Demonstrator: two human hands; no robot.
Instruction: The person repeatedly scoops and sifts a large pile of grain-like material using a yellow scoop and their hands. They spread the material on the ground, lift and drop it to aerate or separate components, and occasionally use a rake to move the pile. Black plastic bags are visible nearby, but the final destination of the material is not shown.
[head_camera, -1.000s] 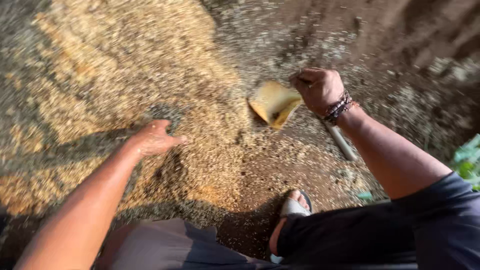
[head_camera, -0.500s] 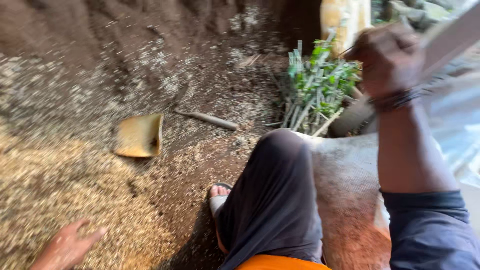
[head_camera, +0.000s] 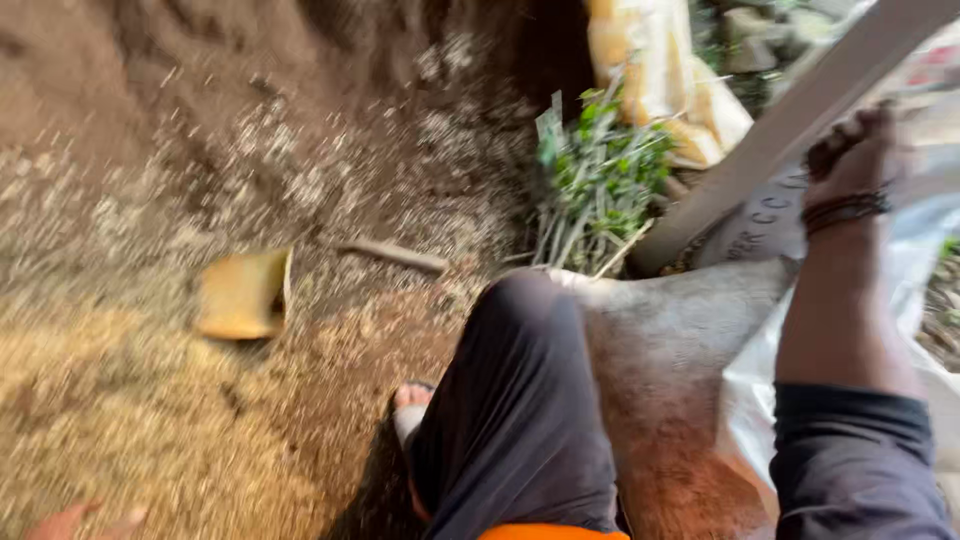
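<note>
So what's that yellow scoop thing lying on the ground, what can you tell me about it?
The yellow scoop is a flat, squarish blade, dull yellow and rather blurred. It lies on the ground at the edge of the pale grain heap, where this meets dark soil. A thin, dirty handle points away to its right, though the join is unclear. No hand touches it: the right hand is raised far off by a pale board.

Glossy plastic sack (head_camera: 935, 260), matt cloth trousers (head_camera: 515, 400), rough soil (head_camera: 150, 120).
</note>
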